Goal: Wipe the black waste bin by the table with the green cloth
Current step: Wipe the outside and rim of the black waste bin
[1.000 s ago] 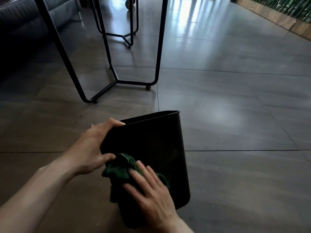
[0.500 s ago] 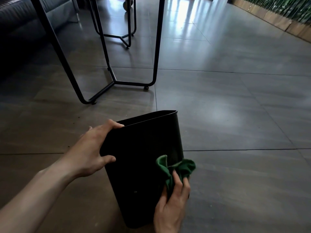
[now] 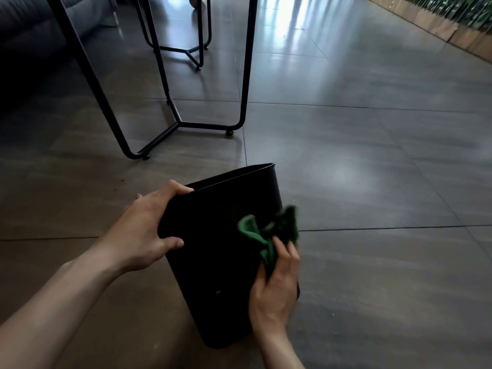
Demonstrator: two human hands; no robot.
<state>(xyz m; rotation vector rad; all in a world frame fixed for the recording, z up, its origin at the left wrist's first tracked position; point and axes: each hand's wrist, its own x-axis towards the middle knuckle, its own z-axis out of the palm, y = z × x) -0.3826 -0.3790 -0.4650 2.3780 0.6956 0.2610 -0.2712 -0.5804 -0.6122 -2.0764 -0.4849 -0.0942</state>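
Gripping the rim of the bin (image 3: 213,235) at lower centre of the frame, the left hand (image 3: 145,225) steadies it on the floor (image 3: 372,161); the right hand (image 3: 277,286) clutches the cloth (image 3: 269,233) against its right edge

**Cloth now at bin's right edge**

Right hand (image 3: 275,291) drags green cloth (image 3: 269,235) from the near face's lower left across to the right edge of the bin (image 3: 213,235); cloth now bunches past that edge, fingers (image 3: 282,249) pointing up.

Glossy grey tiled floor (image 3: 346,129), black table legs (image 3: 246,75)
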